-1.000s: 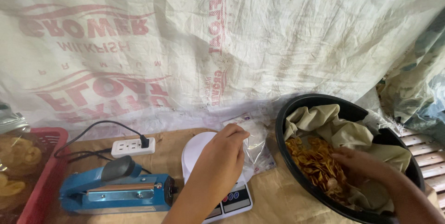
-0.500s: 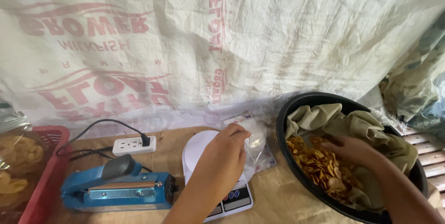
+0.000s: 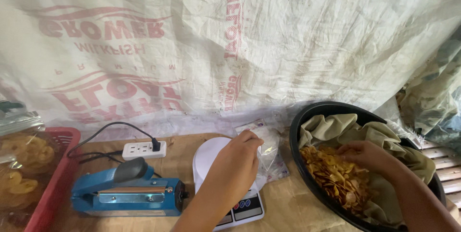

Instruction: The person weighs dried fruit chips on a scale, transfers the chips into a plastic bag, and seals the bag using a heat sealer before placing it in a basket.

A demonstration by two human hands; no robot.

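My left hand point(image 3: 235, 167) pinches the rim of a clear plastic bag point(image 3: 269, 152) that stands on a white kitchen scale point(image 3: 225, 184). Inside a black round basin point(image 3: 312, 116) lined with olive cloth, my right hand point(image 3: 370, 157) rests with curled fingers on a heap of golden fried chips point(image 3: 336, 177). Whether it holds any chips is hidden by the fingers.
A blue heat sealer point(image 3: 127, 193) lies left of the scale, with a white power strip point(image 3: 143, 149) and black cable behind it. A red basket point(image 3: 55, 174) with bagged chips stands at far left. A printed sack sheet point(image 3: 216, 44) hangs behind.
My right hand has shifted from the near part of the chip heap toward its far right side. The left hand stays at the bag.
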